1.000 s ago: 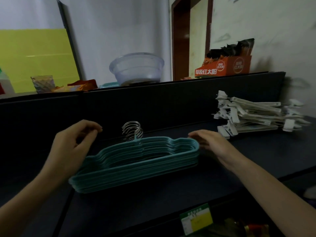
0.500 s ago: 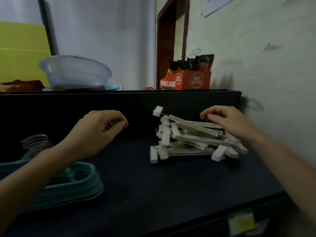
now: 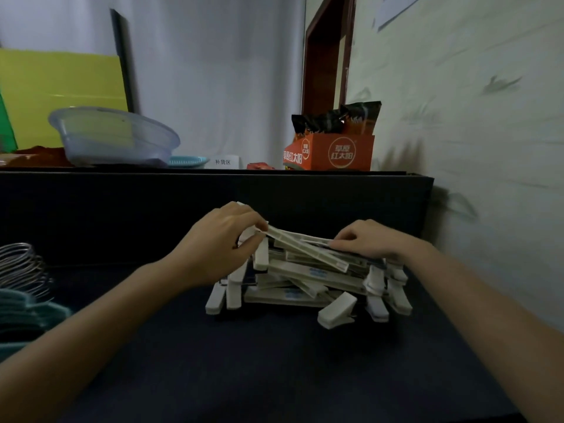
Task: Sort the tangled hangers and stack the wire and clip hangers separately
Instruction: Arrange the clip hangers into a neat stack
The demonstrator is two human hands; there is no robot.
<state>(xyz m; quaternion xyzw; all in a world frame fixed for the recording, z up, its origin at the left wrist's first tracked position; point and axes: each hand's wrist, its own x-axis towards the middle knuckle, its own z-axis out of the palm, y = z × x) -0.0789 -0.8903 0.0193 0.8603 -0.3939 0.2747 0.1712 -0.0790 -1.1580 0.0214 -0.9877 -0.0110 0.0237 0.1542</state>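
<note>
Both hands have left the teal wire hangers, stacked at the left edge of the bench, for the clip hangers near its right end. The left hand pinches one end of the top clip hanger, and the right hand grips the other. Likely only squaring this pile remains; the bench lies open in front, with the wall close on the right.

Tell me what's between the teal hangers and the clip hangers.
Head view: bare dark shelf between teal hangers and clip hangers, crossed by the left forearm.
</note>
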